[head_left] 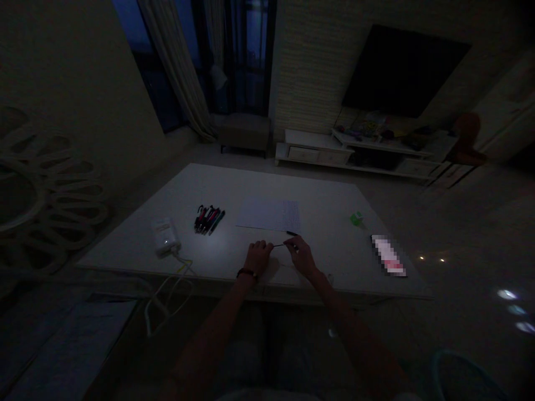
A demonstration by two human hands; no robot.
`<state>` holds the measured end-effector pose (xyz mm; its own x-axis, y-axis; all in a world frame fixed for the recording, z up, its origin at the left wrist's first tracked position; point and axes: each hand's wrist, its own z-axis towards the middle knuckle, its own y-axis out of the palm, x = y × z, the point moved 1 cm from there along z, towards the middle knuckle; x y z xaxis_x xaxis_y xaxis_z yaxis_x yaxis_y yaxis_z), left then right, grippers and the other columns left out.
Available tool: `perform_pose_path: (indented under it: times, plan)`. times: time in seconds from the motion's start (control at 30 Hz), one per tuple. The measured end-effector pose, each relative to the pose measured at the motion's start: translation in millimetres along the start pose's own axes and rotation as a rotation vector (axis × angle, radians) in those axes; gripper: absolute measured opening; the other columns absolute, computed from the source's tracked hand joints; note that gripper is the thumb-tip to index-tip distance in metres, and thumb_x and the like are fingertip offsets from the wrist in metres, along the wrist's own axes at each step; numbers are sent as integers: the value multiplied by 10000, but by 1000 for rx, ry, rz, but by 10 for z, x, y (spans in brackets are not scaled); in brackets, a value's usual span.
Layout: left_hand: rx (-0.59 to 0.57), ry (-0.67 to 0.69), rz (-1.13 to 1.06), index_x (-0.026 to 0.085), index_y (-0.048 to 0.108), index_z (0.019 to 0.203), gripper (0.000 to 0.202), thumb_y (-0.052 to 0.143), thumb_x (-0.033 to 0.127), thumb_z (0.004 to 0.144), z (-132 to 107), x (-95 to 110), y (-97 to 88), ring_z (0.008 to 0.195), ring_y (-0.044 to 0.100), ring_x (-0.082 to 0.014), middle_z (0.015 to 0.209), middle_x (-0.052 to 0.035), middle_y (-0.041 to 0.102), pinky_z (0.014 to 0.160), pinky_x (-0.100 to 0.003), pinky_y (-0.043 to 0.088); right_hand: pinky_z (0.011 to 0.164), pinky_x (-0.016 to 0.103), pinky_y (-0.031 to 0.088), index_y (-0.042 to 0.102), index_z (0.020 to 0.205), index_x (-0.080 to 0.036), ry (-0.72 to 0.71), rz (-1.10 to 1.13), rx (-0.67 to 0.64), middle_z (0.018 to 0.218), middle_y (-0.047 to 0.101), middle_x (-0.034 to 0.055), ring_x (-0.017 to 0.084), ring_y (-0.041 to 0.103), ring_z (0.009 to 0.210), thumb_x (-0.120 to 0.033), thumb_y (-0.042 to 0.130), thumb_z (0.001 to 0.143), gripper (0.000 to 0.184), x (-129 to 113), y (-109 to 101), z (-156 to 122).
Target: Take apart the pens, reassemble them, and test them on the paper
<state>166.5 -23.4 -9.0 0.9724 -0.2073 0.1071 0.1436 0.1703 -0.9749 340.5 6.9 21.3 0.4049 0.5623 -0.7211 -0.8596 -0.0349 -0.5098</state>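
Note:
Close to the near edge of the white table (234,253), a thin dark rod, like a pen refill (278,245), spans the gap between my two hands. My left hand (258,257) is closed, its thumb and fingers at the rod's left end. At the other end, my right hand (301,256) pinches it between thumb and fingertips. A short black pen part (291,233) lies just beyond the right hand, at the near edge of a sheet of paper (263,214). Handwriting covers the sheet's right side. The dim light hides finer detail.
A pile of pens (208,219) lies to the left. Further left sits a white box (165,236) with cables hanging over the table edge. On the right are a small green item (356,218) and a lit phone (388,256). A TV cabinet (317,146) stands beyond.

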Motion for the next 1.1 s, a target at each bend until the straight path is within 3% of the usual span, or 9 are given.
perform_pose_path:
  times: [0.2,0.37,0.57,0.67,0.77,0.9,1.1]
  plan:
    - [-8,20,-14,220,532,1021,204,378,195,890,-6,18,-27,923,474,-209,948,-77,532,792,-363,335,709,310,482,640,928,-202,-35,14,-60,855,619,61,166,579,775,-241,501,831,174,-25,126,17]
    - [-6,15,-3,217,525,1026,201,373,204,895,-9,8,-27,913,481,-206,957,-75,533,791,-362,336,668,293,479,567,1142,-219,56,70,-121,886,640,39,154,586,748,-258,571,770,373,112,154,43]
    - [6,13,14,206,522,1024,215,368,157,883,-12,0,-10,916,482,-213,951,-80,535,792,-366,339,828,378,425,662,969,-177,178,-278,112,952,592,104,221,529,911,-290,600,740,263,636,-61,152]
    - [21,8,19,204,520,1023,216,370,148,878,-18,4,-10,915,479,-214,951,-79,535,795,-368,339,839,376,413,676,877,-173,237,-373,145,967,581,119,236,511,951,-323,593,744,217,768,-67,234]
    - [16,5,4,204,523,1016,210,370,155,881,-19,6,-10,910,479,-214,958,-81,533,788,-368,341,807,355,424,652,826,-179,238,-306,101,915,610,96,216,541,900,-330,553,773,189,738,-64,263]
    - [13,-5,-5,204,526,1020,216,377,146,876,-12,1,1,910,478,-219,961,-86,532,782,-374,339,695,304,449,615,891,-194,200,-86,-9,817,656,43,176,591,750,-331,513,803,192,550,-152,136]
    - [11,3,5,205,527,1041,223,395,149,870,-1,-10,23,905,480,-219,958,-83,532,780,-369,337,663,291,456,631,880,-185,133,-17,26,861,677,57,172,609,747,-347,533,794,207,287,-286,-66]
